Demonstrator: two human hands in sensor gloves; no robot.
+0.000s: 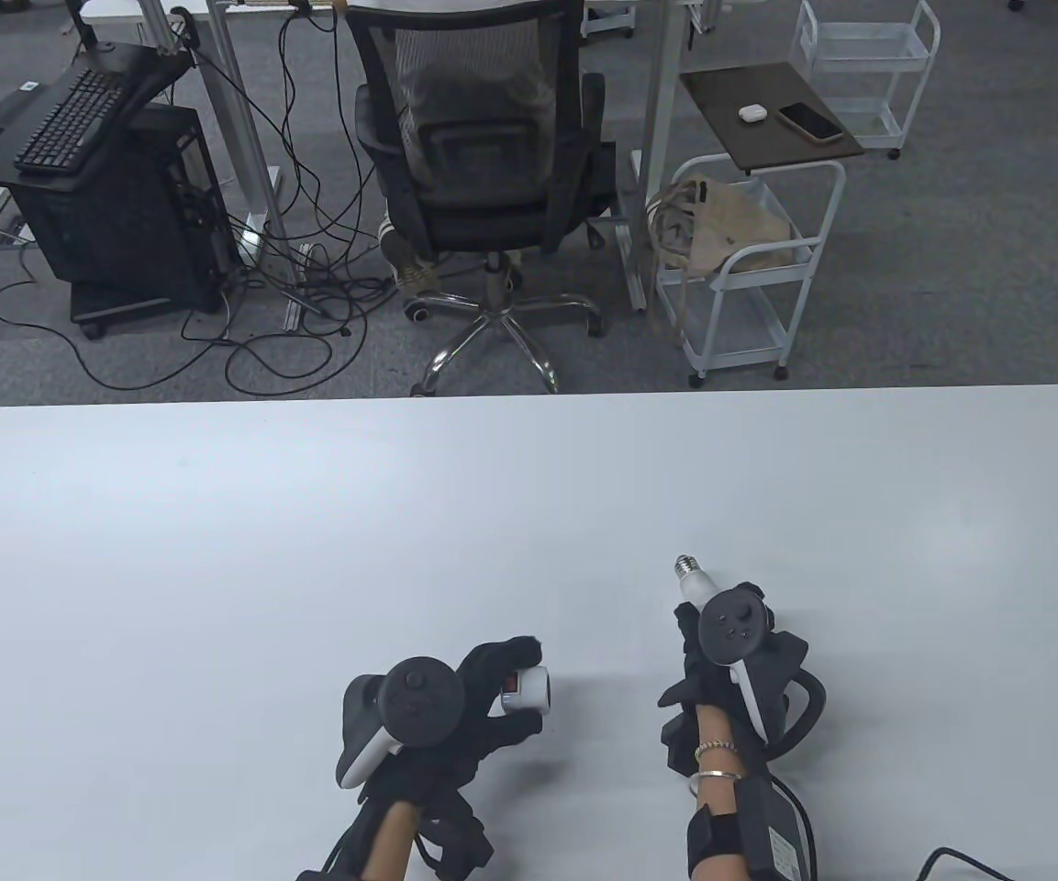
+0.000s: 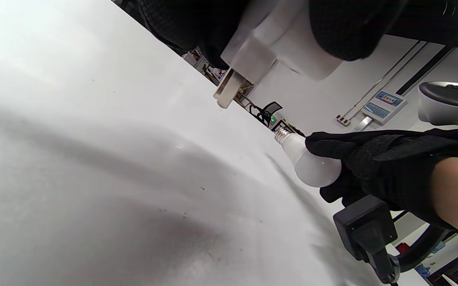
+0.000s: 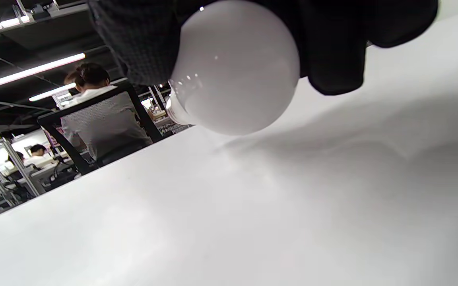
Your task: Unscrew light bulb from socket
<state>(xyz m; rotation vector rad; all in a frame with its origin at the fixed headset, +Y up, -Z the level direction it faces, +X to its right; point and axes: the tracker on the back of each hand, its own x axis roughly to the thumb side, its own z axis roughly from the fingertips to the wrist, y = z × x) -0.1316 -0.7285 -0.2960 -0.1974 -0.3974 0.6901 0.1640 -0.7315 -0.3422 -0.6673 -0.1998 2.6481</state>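
My right hand [image 1: 707, 642] grips a white light bulb [image 1: 694, 580] by its globe, just above the white table [image 1: 217, 551], with the metal screw base pointing away from me. The bulb is out of the socket; it shows in the left wrist view [image 2: 312, 167] and fills the right wrist view [image 3: 237, 67]. My left hand [image 1: 492, 688] holds the white plug-in socket [image 1: 529, 688] with a red switch, well left of the bulb. In the left wrist view the socket [image 2: 276, 43] hangs from my fingers with its plug prong [image 2: 227, 89] pointing down at the table.
Beyond the table's far edge stand a black office chair [image 1: 483, 156], a white cart [image 1: 749, 266] with a bag, a phone on a small brown top [image 1: 808, 121], and a black stand with a keyboard [image 1: 70, 119]. A black cable [image 1: 951, 863] lies at the near right.
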